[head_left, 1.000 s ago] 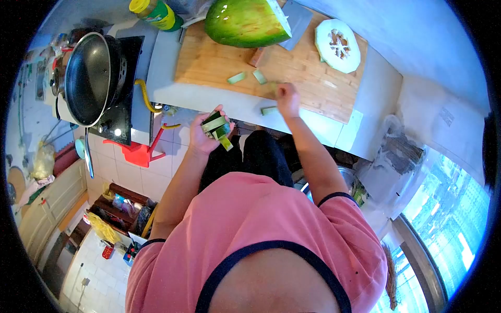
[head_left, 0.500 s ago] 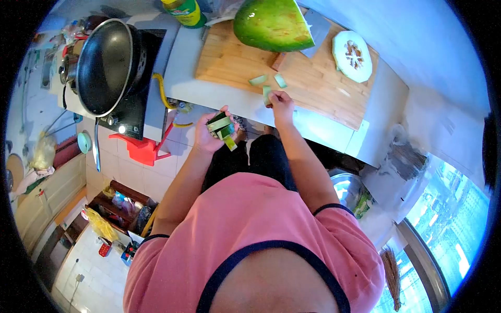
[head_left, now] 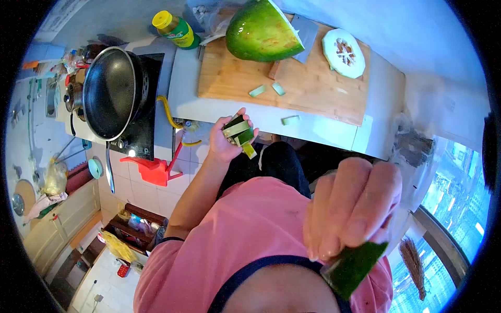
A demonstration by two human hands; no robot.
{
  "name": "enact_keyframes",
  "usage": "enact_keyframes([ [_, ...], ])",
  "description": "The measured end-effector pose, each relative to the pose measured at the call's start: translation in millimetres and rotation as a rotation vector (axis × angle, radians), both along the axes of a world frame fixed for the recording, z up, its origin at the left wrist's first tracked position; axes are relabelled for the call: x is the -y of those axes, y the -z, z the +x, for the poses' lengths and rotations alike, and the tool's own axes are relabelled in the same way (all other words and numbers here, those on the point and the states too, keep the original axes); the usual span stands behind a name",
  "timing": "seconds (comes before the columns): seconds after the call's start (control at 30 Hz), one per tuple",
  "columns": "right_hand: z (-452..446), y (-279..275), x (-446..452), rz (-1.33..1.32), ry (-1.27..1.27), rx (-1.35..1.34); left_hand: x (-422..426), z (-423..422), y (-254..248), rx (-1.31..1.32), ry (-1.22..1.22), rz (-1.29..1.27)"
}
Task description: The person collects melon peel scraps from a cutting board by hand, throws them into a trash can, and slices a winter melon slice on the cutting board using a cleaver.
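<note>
My left hand is cupped around several strips of green rind in front of the counter. Close to the camera at the lower right, my right hand pinches a dark green piece of rind between thumb and fingers. Two small pale green pieces lie near the front of the wooden cutting board, and another rests on the counter edge. A large cut green melon stands at the back of the board, beside a knife blade. A round pale slice lies to its right.
A black pan sits on the cooktop at the left. A bottle with a yellow cap stands behind the board. Below the counter at the left is a red stool. A straw broom is at the lower right.
My right hand has left the counter's front edge and come up close to the camera, with a piece of rind in its fingers. My left hand still holds its strips.
</note>
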State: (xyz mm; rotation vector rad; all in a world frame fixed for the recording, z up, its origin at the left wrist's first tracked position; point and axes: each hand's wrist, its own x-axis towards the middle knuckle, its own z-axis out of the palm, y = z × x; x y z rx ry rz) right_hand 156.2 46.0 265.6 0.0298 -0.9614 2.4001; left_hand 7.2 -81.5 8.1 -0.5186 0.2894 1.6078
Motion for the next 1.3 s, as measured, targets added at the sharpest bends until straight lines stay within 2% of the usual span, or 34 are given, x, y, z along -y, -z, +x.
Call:
enact_keyframes([
  [0.07,2,-6,2,-0.018,-0.011,-0.063,-7,1,-2,0.02,0.029,0.003],
  [0.13,10,-20,19,-0.092,0.152,0.063,-12,4,-6,0.009,0.041,0.004],
  [0.23,16,-20,11,-0.049,0.085,0.018,-16,6,-10,-0.006,0.055,0.018],
  [0.37,21,-28,17,-0.069,0.166,0.086,-22,10,-16,0.02,0.064,0.008],
  [0.5,21,-11,4,-0.031,0.119,0.027,-30,16,-22,0.047,0.049,0.032],
  [0.53,17,4,-6,0.173,0.194,-0.029,-32,17,-24,0.047,0.032,0.039],
  [0.6,11,29,-12,0.499,0.333,0.148,-35,21,-24,0.044,0.009,0.013],
  [0.63,7,42,-10,0.62,0.397,0.383,-38,23,-21,0.04,0.006,-0.017],
  [0.67,0,62,-9,0.667,0.36,0.554,-40,26,-9,-0.009,0.006,-0.008],
  [0.7,-7,88,-5,0.712,0.322,0.726,-40,25,-13,-0.098,0.032,0.123],
  [0.73,-13,120,-1,0.801,0.34,0.755,-39,25,-17,-0.19,0.048,0.252],
  [0.77,-17,149,4,0.889,0.359,0.785,-41,24,-21,0.042,0.049,0.213],
  [0.8,-17,171,11,0.885,0.362,0.796,-38,25,-16,0.05,0.056,0.21],
  [0.83,-18,191,16,1.014,0.406,0.77,-34,25,-5,0.035,0.042,0.126],
  [0.87,-18,199,17,1.145,0.451,0.738,-33,24,4,0.017,0.027,0.046],
  [0.97,-15,195,18,1.136,0.519,0.766,-27,25,14,-0.022,0.018,0.043],
  [1.0,-8,193,14,1.072,0.468,0.794,-26,27,3,-0.106,0.017,-0.133],
  [1.03,1,203,7,1.072,0.465,0.795,-24,26,7,-0.104,0.016,-0.135],
  [1.1,24,252,-12,1.225,0.479,0.989,-17,19,16,0.014,-0.037,0.057],
  [1.17,51,316,-27,1.312,0.314,1.152,-11,14,15,-0.036,-0.056,0.029],
  [1.2,58,338,-29,1.311,0.313,1.147,-8,11,14,-0.038,-0.076,0.034],
  [1.27,65,370,-34,1.641,0.267,1.037,-2,6,8,-0.041,-0.108,0.024],
  [1.3,65,375,-35,1.639,0.263,1.035,1,6,7,-0.041,-0.11,0.021],
])
